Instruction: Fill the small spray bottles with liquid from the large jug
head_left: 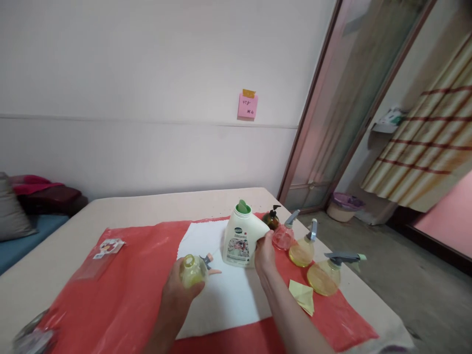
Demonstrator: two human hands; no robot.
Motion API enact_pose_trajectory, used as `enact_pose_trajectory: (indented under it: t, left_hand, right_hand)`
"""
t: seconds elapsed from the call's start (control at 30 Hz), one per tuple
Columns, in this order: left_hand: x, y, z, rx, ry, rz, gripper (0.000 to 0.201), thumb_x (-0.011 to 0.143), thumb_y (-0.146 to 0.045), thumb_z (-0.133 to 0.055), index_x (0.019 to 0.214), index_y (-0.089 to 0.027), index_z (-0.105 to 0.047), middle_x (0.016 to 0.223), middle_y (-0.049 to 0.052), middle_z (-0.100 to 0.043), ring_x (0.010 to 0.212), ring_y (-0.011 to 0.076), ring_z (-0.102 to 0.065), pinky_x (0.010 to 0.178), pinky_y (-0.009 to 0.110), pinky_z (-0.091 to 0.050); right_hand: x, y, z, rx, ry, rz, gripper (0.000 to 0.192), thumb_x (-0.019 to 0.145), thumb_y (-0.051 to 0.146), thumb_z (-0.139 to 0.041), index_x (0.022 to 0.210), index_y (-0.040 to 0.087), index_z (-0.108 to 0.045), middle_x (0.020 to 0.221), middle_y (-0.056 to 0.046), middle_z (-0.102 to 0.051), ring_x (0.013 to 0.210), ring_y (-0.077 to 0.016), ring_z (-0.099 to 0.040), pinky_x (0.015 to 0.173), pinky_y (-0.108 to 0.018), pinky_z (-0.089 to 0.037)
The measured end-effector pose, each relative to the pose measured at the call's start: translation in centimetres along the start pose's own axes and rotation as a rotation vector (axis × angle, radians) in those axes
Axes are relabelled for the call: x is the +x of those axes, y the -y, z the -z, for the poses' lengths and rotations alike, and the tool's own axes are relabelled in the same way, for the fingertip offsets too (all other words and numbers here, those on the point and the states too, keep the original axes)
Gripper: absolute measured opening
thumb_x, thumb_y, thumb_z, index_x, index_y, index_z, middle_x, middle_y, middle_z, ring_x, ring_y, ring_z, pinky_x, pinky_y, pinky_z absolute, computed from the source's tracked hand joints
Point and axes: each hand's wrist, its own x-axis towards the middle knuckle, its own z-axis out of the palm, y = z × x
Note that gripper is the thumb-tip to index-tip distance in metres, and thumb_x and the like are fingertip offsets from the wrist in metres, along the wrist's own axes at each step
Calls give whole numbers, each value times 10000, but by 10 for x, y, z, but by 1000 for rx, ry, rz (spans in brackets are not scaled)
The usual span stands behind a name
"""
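- Refill bottle [241, 236] stands upright on the white cloth [221, 295], near the far side of the table [147, 206]; the right hand [264, 253] has its fingers wrapped around the lower right side of the white body.
- Small yellow spray bottle [191, 270] is held clear of the cloth in the left hand [180, 290]; the fingers are closed around its round body, and the trigger head [207, 260] points right, toward the refill bottle.
- Risk: the green cap [243, 206] appears closed. If the refill bottle is tilted with a loose cap, liquid may spill onto the cloth and the red sheet [129, 275].
- Risk: the grip is one-sided and low. A tall bottle may tip toward the pink spray bottle [283, 237] and the amber pump bottle [272, 218] just beside it.
- Risk: a squeeze on the small round bottle may make it slip.
- Hard to make out: label text on the refill bottle; the blurred object at the lower left corner [33, 337].
- Hidden: fill levels in both held bottles cannot be determined.
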Motion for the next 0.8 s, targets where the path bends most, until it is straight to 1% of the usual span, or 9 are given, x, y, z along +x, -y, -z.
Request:
enact_pose_trajectory:
  t: [0.1, 0.2, 0.3, 0.4, 0.5, 0.57, 0.67, 0.8]
  left_hand:
    - [-1, 0, 1, 55, 38, 4, 638, 701, -379, -687, 1310, -227, -577, 1213, 63, -751, 1183, 329, -703, 937, 370, -545]
    - [-1, 2, -1, 79, 47, 3, 666, 720, -411, -664, 1347, -220, -550, 1262, 67, -719, 1198, 313, -680, 959, 370, -529]
    - [-2, 3, -6, 56, 37, -39, 676, 694, -433, -680, 1322, -210, -570, 1274, 91, -709, 1179, 321, -672, 953, 379, -525]
    - [-5, 5, -11, 20, 32, -68, 663, 662, -435, -700, 1281, -219, -603, 1285, 102, -704, 1158, 335, -674, 948, 396, -523]
    - [-7, 6, -13, 5, 29, -73, 683, 654, -430, -713, 1294, -220, -600, 1306, 107, -694, 1153, 338, -669, 965, 411, -512]
    - [-7, 7, -13, 1, 34, -84, 689, 651, -426, -720, 1296, -217, -598, 1308, 111, -691, 1155, 343, -666, 974, 422, -507]
    - [-6, 8, -13, -17, 36, -99, 677, 641, -409, -727, 1278, -214, -610, 1293, 116, -696, 1150, 350, -670, 969, 432, -514]
    - [-6, 10, -15, -42, 41, -104, 660, 626, -378, -736, 1259, -227, -625, 1263, 103, -724, 1152, 357, -681, 945, 430, -529]
  right_hand:
    - [6, 5, -1, 48, -37, -72, 482, 1009, 562, -641, 1313, 188, -662, 1329, -104, -694, 1153, -248, -693, 1020, -502, -573]
    - [8, 10, 0, 91, -73, -138, 444, 1012, 502, -663, 1331, 193, -648, 1343, -101, -675, 1152, -248, -685, 991, -485, -592]
    - [6, 15, -1, 127, -100, -188, 450, 1015, 520, -654, 1314, 184, -657, 1311, -101, -695, 1121, -238, -701, 976, -477, -599]
    - [0, 21, -6, 161, -98, -215, 508, 1005, 607, -618, 1279, 185, -687, 1223, -88, -763, 1074, -221, -738, 984, -451, -606]
    - [-6, 28, -11, 196, -75, -220, 543, 952, 666, -624, 1255, 225, -716, 1098, -39, -826, 1037, -213, -773, 994, -393, -619]
    - [-10, 33, -14, 212, -64, -220, 525, 905, 642, -674, 1236, 238, -727, 1042, -17, -841, 1010, -214, -789, 994, -372, -625]
    - [-14, 37, -17, 217, -49, -216, 503, 830, 575, -753, 1199, 234, -739, 1025, -15, -846, 991, -225, -801, 989, -372, -632]
    - [-18, 40, -18, 201, -17, -192, 535, 726, 529, -814, 1166, 232, -749, 1026, -27, -845, 1007, -255, -800, 971, -400, -643]
